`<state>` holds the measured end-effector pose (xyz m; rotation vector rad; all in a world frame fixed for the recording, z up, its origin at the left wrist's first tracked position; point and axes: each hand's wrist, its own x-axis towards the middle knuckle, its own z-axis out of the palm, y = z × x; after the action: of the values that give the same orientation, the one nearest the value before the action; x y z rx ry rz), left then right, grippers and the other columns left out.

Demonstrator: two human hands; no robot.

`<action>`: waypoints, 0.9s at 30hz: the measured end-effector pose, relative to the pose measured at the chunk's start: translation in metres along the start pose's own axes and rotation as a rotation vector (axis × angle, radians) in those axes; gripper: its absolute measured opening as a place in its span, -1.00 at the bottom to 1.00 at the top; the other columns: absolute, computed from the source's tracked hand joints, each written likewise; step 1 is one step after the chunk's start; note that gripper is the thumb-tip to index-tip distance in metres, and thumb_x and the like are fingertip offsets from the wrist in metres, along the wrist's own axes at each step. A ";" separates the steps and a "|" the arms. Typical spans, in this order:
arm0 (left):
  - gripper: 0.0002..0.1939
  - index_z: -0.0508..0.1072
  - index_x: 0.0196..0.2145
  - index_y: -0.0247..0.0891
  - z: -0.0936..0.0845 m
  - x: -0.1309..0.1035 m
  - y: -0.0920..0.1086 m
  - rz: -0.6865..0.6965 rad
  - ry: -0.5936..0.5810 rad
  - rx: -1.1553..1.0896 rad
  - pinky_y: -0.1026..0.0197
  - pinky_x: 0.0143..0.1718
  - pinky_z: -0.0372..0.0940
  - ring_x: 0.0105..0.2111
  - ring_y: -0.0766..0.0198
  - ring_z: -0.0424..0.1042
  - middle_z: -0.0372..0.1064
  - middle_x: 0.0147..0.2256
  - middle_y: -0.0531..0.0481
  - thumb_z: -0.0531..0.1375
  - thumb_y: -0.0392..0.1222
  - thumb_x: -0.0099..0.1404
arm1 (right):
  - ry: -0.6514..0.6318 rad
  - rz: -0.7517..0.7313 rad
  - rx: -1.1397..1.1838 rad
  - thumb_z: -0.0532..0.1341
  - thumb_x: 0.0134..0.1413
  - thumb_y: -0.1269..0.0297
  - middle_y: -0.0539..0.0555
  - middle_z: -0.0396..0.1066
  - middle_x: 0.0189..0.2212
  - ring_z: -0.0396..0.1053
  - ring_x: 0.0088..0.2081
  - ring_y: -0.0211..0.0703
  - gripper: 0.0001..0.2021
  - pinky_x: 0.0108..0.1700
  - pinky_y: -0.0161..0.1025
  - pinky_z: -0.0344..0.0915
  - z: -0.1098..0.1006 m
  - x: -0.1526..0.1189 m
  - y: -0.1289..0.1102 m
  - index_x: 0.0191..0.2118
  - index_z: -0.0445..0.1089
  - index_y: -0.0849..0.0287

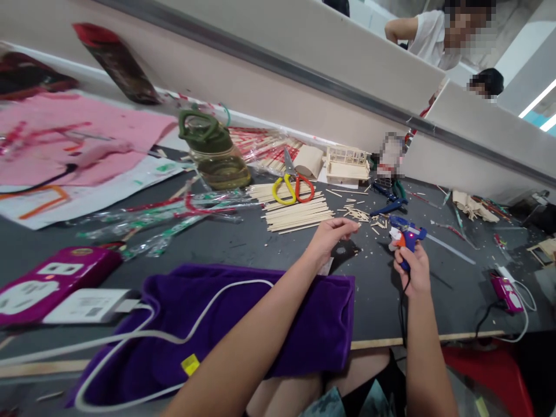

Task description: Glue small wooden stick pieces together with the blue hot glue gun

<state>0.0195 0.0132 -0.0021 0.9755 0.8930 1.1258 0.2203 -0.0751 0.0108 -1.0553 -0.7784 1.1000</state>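
My right hand (413, 267) is wrapped round a blue glue gun (410, 236) with an orange trigger; a clear glue stick juts from its back. To the left, my left hand (332, 237) hovers above the dark table with its fingers pinched together; whatever is between the fingertips is too small to make out. Short cut wooden pieces (357, 213) lie just beyond my left hand. Farther left is a pile of thin wooden sticks (297, 215), with scissors (286, 188) with yellow and red handles on top. A small wooden model (347, 165) stands near the partition.
A purple cloth (321, 330) and white cable lie under my left forearm. Magenta power strips (93, 272) sit at both sides. A green-lidded bottle (215, 153), wrapped sticks and pink paper (143, 124) are at left. Blue pliers (391, 207) lie beyond the glue gun. People are behind the partition (304, 87).
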 end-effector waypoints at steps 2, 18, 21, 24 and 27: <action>-0.76 0.60 -0.51 -0.23 0.000 0.000 0.001 0.033 0.003 0.017 0.28 -0.43 0.18 -0.49 0.33 0.31 0.49 -0.49 -0.02 0.42 -0.01 -0.07 | -0.051 0.024 0.015 0.34 -0.02 0.16 0.05 0.47 -0.31 0.12 -0.58 -0.44 -0.71 -0.70 -0.49 -0.01 0.009 0.000 0.004 -0.24 0.31 0.16; -0.72 0.62 -0.50 -0.22 0.000 -0.001 0.003 0.097 0.043 0.069 0.27 -0.41 0.19 -0.47 0.30 0.36 0.51 -0.49 -0.02 0.43 0.03 -0.08 | -0.129 -0.075 -0.161 0.32 0.07 0.11 0.09 0.52 -0.35 0.20 -0.61 -0.40 -0.69 -0.62 -0.37 0.06 0.016 -0.010 0.024 -0.15 0.43 0.21; -0.71 0.63 -0.49 -0.23 -0.001 0.001 0.002 0.090 0.054 0.066 0.27 -0.41 0.20 -0.48 0.31 0.36 0.52 -0.48 -0.04 0.43 0.03 -0.09 | -0.152 -0.065 -0.176 0.33 0.04 0.09 0.08 0.51 -0.34 0.19 -0.62 -0.40 -0.68 -0.61 -0.34 0.08 0.017 -0.013 0.026 -0.16 0.46 0.21; -0.71 0.63 -0.48 -0.23 -0.001 0.002 0.000 0.095 0.053 0.077 0.27 -0.43 0.20 -0.48 0.30 0.35 0.52 -0.48 -0.04 0.43 0.03 -0.08 | -0.155 -0.047 -0.176 0.34 0.02 0.07 0.06 0.47 -0.37 0.18 -0.62 -0.40 -0.70 -0.61 -0.33 0.09 0.018 -0.013 0.028 -0.22 0.46 0.20; -0.74 0.63 -0.47 -0.23 -0.001 0.002 -0.001 0.098 0.050 0.093 0.27 -0.43 0.19 -0.48 0.30 0.35 0.52 -0.49 -0.03 0.41 0.01 -0.05 | -0.157 -0.031 -0.181 0.35 0.01 0.07 0.03 0.44 -0.40 0.18 -0.62 -0.40 -0.70 -0.61 -0.33 0.08 0.018 -0.012 0.029 -0.24 0.46 0.20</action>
<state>0.0191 0.0151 -0.0034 1.0811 0.9535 1.2046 0.1915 -0.0792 -0.0109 -1.1131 -1.0319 1.1110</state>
